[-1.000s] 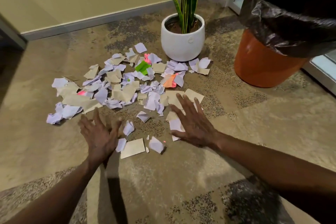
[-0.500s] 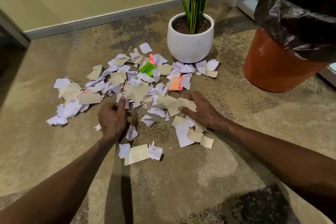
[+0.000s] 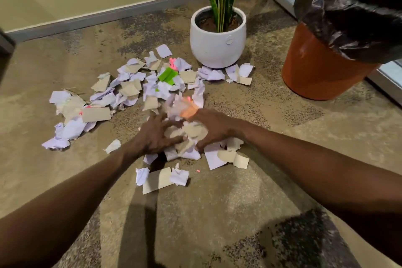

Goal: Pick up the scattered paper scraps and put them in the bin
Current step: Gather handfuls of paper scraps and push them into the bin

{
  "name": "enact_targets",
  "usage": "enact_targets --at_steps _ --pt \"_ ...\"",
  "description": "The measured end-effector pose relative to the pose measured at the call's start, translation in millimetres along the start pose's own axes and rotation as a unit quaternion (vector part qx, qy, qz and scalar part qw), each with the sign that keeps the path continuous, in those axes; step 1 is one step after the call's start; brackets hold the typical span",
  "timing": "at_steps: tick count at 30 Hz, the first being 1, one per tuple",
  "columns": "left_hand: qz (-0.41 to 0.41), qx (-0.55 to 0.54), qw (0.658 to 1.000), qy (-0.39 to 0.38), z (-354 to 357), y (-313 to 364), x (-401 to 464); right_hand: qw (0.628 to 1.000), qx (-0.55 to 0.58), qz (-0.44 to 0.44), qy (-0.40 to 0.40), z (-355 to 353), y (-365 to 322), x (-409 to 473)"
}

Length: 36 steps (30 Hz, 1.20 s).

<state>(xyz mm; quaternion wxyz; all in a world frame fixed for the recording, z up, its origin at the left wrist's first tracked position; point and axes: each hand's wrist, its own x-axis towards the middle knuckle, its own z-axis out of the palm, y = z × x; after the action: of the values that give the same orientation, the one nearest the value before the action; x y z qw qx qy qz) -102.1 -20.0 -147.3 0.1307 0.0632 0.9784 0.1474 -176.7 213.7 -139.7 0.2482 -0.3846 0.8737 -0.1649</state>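
Loose paper scraps (image 3: pixel 95 113) lie strewn across the carpet at ten o'clock of the hands, more trailing toward the white plant pot (image 3: pixel 217 43) at twelve. At centre, the left hand (image 3: pixel 155 137) and right hand (image 3: pixel 214 128) press inward on a bundle of scraps (image 3: pixel 189 132), fingers curled around it from both sides. The lined orange bin (image 3: pixel 315 67) stands at two o'clock, well apart. A firm, even squeeze, with fingertips tucked beneath before lifting, would likely keep loose edges from spilling on the way.
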Motion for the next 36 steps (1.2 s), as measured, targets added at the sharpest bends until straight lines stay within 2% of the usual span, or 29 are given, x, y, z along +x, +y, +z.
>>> enact_targets --at_steps 3,5,6,8,10,11,12,14,15,17,18,22,26,32,36 --pt "0.073 -0.047 0.996 -0.012 7 9 -34 0.998 -0.032 -0.042 -0.041 10 -4 -25" --pt "0.086 -0.093 0.992 0.001 8 13 -57 0.997 0.002 -0.042 -0.062 8 -7 -41" --pt "0.088 -0.104 0.990 0.028 8 15 -67 0.997 0.035 -0.040 -0.051 5 -7 -48" --pt "0.084 -0.081 0.986 0.119 8 16 -83 0.996 0.082 -0.042 0.021 -2 -7 -57" --pt "0.048 -0.039 0.983 0.171 9 18 -93 0.994 0.076 -0.025 0.072 -11 -6 -58" --pt "0.015 -0.023 0.990 0.141 9 22 -97 0.996 0.044 -0.016 0.069 -14 -7 -56" --pt "-0.023 -0.008 0.997 0.080 10 27 -99 0.999 0.008 -0.001 0.045 -17 -11 -54" --pt "-0.071 0.043 0.995 -0.052 18 36 -102 0.998 -0.036 0.034 -0.048 -16 -22 -50" --pt "-0.075 0.068 0.991 -0.087 24 39 -102 0.993 -0.061 0.037 -0.099 -12 -29 -49" --pt "-0.079 0.092 0.989 -0.088 31 42 -101 0.977 -0.132 0.024 -0.166 2 -40 -53" --pt "-0.083 0.096 0.990 -0.064 33 42 -100 0.970 -0.169 0.017 -0.173 8 -43 -56" --pt "-0.066 0.112 0.991 0.029 35 50 -102 0.962 -0.243 -0.010 -0.125 15 -45 -55" --pt "-0.039 0.086 0.994 0.053 38 58 -105 0.976 -0.201 -0.039 -0.080 18 -40 -54" --pt "0.011 -0.008 0.998 0.060 35 69 -106 0.993 -0.106 -0.031 -0.032 32 -42 -66" --pt "-0.006 -0.082 0.993 0.088 26 78 -108 0.990 -0.127 -0.062 0.023 44 -40 -71"
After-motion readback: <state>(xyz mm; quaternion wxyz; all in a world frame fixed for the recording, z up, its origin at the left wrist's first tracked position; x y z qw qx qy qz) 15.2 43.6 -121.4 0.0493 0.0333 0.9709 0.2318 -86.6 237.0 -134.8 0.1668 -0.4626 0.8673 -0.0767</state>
